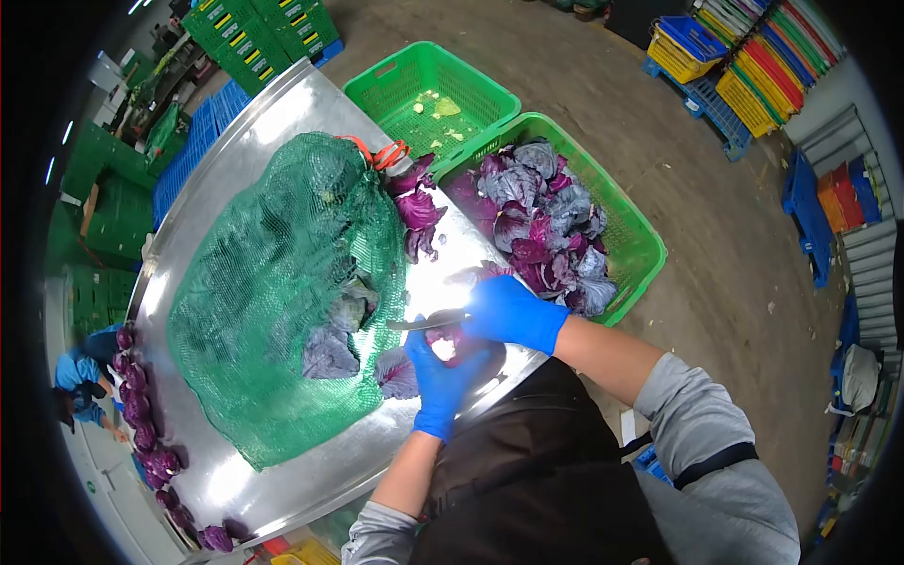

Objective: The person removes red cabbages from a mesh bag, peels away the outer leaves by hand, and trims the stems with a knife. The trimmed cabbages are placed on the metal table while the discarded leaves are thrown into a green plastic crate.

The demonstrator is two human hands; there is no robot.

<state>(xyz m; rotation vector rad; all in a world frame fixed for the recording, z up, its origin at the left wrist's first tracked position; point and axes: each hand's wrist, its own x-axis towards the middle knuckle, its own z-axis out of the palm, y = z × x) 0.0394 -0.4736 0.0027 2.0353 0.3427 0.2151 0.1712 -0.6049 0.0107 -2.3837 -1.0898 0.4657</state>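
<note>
In the head view my right hand (513,313), in a blue glove, is closed round a knife (424,323) whose blade points left. Below the blade my left hand (437,384), also gloved in blue, holds a red cabbage (446,343) with a pale patch; my fingers and the glare hide much of it. A loose cabbage leaf (395,374) lies just left of my left hand. Further left a green mesh bag (254,273) with cabbages inside spreads over the steel table (377,450). Purple leaves (417,209) lie beside the bag's orange tie (388,154).
A green crate (633,226) full of purple leaves stands against the table's right edge. Behind it is another green crate (428,66) with a few pale scraps. Several trimmed red cabbages (137,410) line the table's far left edge. A co-worker (80,377) is beyond it.
</note>
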